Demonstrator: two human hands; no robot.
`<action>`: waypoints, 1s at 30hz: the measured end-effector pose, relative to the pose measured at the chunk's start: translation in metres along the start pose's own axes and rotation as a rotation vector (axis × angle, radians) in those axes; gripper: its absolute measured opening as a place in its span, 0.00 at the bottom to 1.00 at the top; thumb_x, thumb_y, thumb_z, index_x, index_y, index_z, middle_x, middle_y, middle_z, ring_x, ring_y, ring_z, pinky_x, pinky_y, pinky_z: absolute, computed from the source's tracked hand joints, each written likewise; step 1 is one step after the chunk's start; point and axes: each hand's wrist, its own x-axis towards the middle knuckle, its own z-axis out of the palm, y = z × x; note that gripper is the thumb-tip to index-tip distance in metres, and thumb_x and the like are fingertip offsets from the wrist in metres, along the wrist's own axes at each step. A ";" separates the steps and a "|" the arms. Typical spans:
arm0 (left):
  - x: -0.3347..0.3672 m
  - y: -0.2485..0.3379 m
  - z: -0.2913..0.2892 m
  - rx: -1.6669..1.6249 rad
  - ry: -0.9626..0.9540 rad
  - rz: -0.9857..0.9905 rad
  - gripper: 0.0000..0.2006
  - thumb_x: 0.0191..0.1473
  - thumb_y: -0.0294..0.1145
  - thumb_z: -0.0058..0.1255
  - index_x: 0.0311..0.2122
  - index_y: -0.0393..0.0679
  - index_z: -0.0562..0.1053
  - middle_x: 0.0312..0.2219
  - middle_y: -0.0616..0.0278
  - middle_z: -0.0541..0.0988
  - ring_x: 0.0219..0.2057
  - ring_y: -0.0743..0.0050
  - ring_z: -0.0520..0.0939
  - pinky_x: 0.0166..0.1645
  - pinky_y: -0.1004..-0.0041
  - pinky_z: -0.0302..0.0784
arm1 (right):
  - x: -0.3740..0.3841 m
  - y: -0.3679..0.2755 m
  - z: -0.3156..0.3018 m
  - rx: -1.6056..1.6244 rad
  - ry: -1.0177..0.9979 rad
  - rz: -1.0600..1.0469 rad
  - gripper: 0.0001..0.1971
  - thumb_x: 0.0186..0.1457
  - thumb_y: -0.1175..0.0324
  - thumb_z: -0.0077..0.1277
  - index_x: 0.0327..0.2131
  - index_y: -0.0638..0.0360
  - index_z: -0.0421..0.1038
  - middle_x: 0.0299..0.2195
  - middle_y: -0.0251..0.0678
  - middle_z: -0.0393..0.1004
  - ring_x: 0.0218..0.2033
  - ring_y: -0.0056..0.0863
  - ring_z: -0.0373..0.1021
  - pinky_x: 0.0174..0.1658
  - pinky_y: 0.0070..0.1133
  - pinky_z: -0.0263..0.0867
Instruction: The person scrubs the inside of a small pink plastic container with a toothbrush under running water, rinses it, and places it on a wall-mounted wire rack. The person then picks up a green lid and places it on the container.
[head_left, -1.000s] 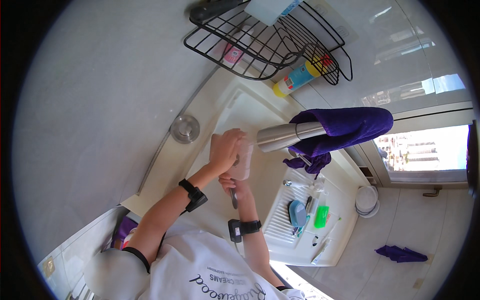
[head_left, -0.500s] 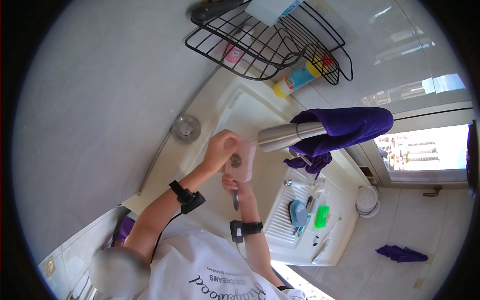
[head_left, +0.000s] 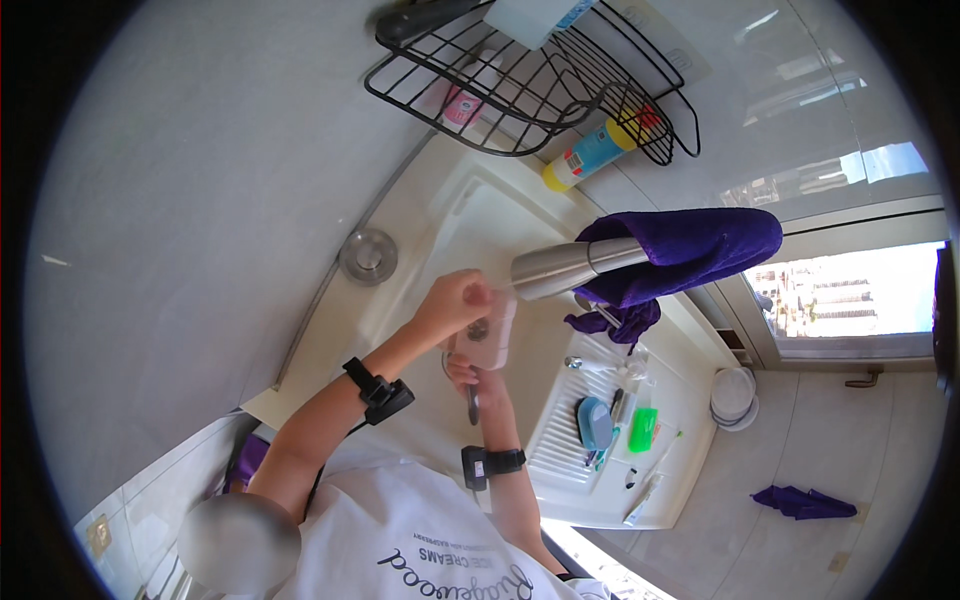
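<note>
While a pale pink container (head_left: 490, 342) hangs over a white sink (head_left: 500, 225), walls (head_left: 200, 230) stand close

The right hand (head_left: 463, 370) grips its lower end, a dark handle (head_left: 473, 405) below; the left hand (head_left: 450, 302), close above, curls at its top near a metal faucet (head_left: 550, 272), hold unclear. Basin floor (head_left: 425, 408) stretches left to a ledge (head_left: 325, 325) with a round metal dish (head_left: 368, 257); rightward, a ribbed drainboard (head_left: 557, 452) carries a green block (head_left: 643, 430). A window (head_left: 850, 303) lies beyond.

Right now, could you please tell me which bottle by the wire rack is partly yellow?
The yellow bottle with the blue middle, lower right of the rack; the pink-and-white bottle further left and the white-and-blue container above show no yellow.
</note>
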 end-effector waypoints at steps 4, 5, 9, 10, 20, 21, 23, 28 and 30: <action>0.009 -0.001 -0.002 0.085 -0.014 -0.050 0.07 0.43 0.30 0.49 0.26 0.38 0.71 0.20 0.58 0.76 0.23 0.72 0.77 0.29 0.75 0.71 | 0.000 0.001 0.000 0.013 -0.014 -0.019 0.10 0.57 0.68 0.36 0.30 0.68 0.56 0.23 0.33 0.56 0.19 0.15 0.52 0.18 0.09 0.55; 0.011 0.003 -0.002 0.074 -0.015 -0.076 0.06 0.43 0.30 0.49 0.26 0.38 0.71 0.20 0.59 0.75 0.22 0.73 0.76 0.28 0.75 0.71 | 0.000 0.002 0.001 0.021 -0.011 -0.020 0.10 0.58 0.68 0.36 0.30 0.68 0.56 0.23 0.33 0.56 0.19 0.16 0.52 0.18 0.09 0.55; 0.016 0.010 0.001 -0.027 -0.038 -0.250 0.06 0.45 0.30 0.48 0.26 0.39 0.72 0.17 0.61 0.74 0.17 0.76 0.73 0.25 0.75 0.70 | 0.001 0.002 0.003 0.026 0.001 -0.015 0.10 0.58 0.68 0.36 0.30 0.68 0.56 0.23 0.33 0.56 0.19 0.16 0.53 0.17 0.09 0.55; 0.016 0.009 0.003 -0.066 -0.049 -0.311 0.06 0.46 0.30 0.48 0.26 0.39 0.72 0.17 0.62 0.74 0.16 0.77 0.73 0.24 0.75 0.70 | 0.002 0.002 0.002 0.021 0.003 -0.011 0.10 0.58 0.68 0.35 0.30 0.67 0.56 0.23 0.33 0.56 0.19 0.16 0.53 0.17 0.09 0.55; 0.025 0.005 0.015 0.065 -0.019 -0.259 0.22 0.53 0.50 0.38 0.27 0.38 0.72 0.19 0.58 0.75 0.22 0.62 0.75 0.31 0.69 0.70 | 0.002 0.000 -0.001 0.016 -0.025 -0.010 0.10 0.57 0.68 0.35 0.30 0.67 0.56 0.23 0.34 0.56 0.19 0.15 0.52 0.18 0.09 0.55; 0.027 0.012 0.014 0.133 -0.041 -0.285 0.23 0.54 0.51 0.36 0.27 0.38 0.72 0.19 0.57 0.75 0.24 0.59 0.75 0.33 0.68 0.69 | 0.001 0.000 -0.001 0.021 -0.016 -0.017 0.10 0.57 0.68 0.36 0.30 0.67 0.56 0.23 0.34 0.56 0.19 0.15 0.53 0.18 0.09 0.55; 0.026 0.017 0.014 0.214 -0.038 -0.293 0.24 0.54 0.51 0.34 0.27 0.38 0.72 0.21 0.54 0.75 0.27 0.54 0.76 0.35 0.67 0.69 | 0.000 0.000 -0.002 0.036 -0.016 -0.013 0.10 0.57 0.68 0.36 0.30 0.67 0.57 0.23 0.34 0.56 0.19 0.16 0.53 0.18 0.09 0.55; 0.021 -0.021 0.016 0.213 0.038 -0.074 0.15 0.57 0.38 0.31 0.33 0.38 0.67 0.23 0.57 0.74 0.25 0.65 0.75 0.33 0.70 0.68 | 0.001 -0.001 0.000 0.016 -0.012 -0.015 0.10 0.57 0.68 0.36 0.30 0.67 0.57 0.22 0.33 0.56 0.19 0.16 0.53 0.18 0.09 0.55; 0.015 -0.025 0.013 0.154 -0.004 -0.123 0.15 0.59 0.39 0.29 0.39 0.38 0.64 0.31 0.54 0.73 0.32 0.64 0.75 0.35 0.69 0.69 | 0.002 -0.005 -0.002 0.002 0.005 -0.027 0.10 0.57 0.67 0.37 0.30 0.67 0.57 0.22 0.33 0.57 0.19 0.15 0.53 0.18 0.09 0.55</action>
